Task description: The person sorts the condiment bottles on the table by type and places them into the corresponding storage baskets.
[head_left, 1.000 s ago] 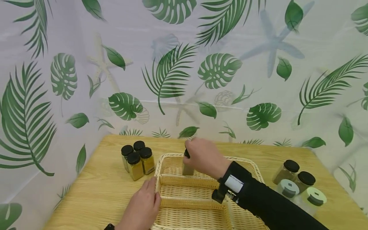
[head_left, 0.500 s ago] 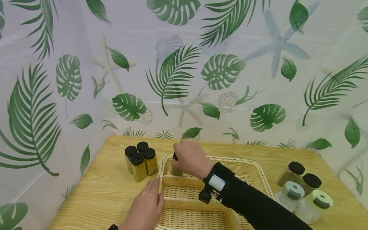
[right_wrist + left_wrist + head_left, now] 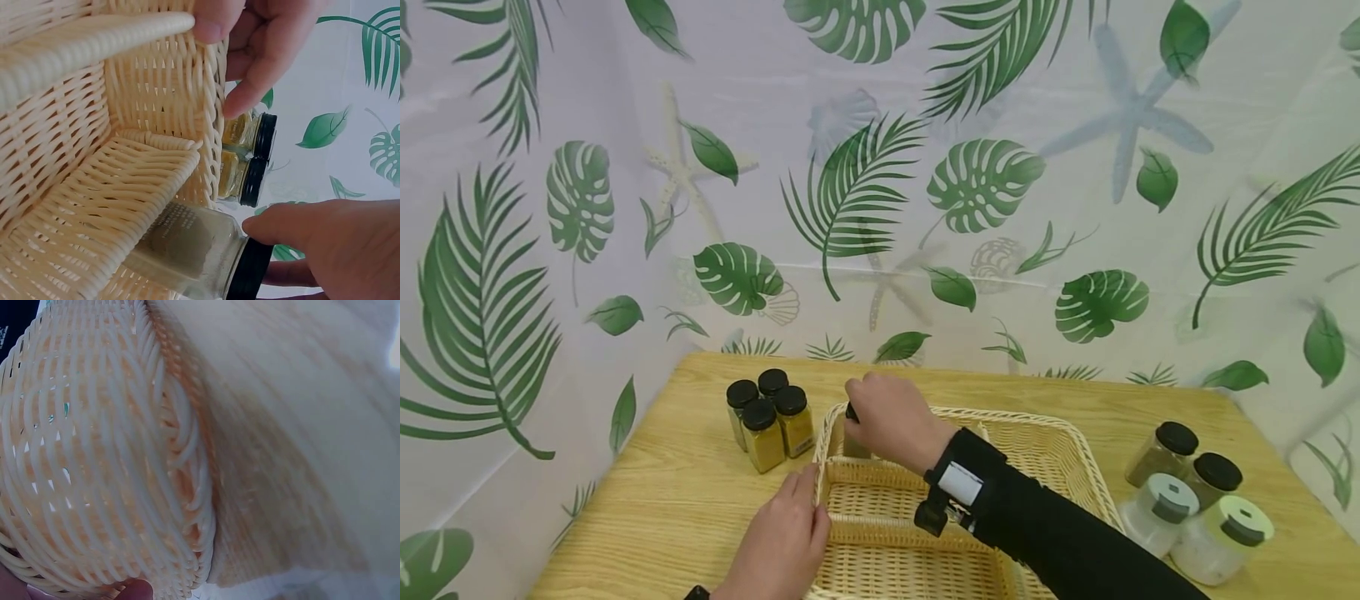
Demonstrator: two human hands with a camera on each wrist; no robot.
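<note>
A pale wicker basket (image 3: pixel 917 571) with woven dividers lies on the table. My left hand (image 3: pixel 782 533) grips its left rim, the thumb over the edge and fingers outside, as the right wrist view shows. In the basket's back left compartment, my right hand (image 3: pixel 895 421) holds a spice jar (image 3: pixel 187 244) by its black lid (image 3: pixel 250 269). The jar is clear and squarish, with greyish powder and small printed text. From the head view most of it is hidden behind the hand; a divider (image 3: pixel 125 187) covers its lower part in the right wrist view.
Left of the basket stand several black-lidded jars (image 3: pixel 765 442) of yellowish spice. To its right are two black-lidded jars (image 3: pixel 1161 454) and two clear canisters with pale lids (image 3: pixel 1213 550). A leaf-patterned sheet (image 3: pixel 880 167) hangs behind the wooden table (image 3: pixel 647 492).
The right hand has moved left with the spice jar, toward the basket's left wall. The left hand keeps its hold on the rim. The head view has shifted slightly.
</note>
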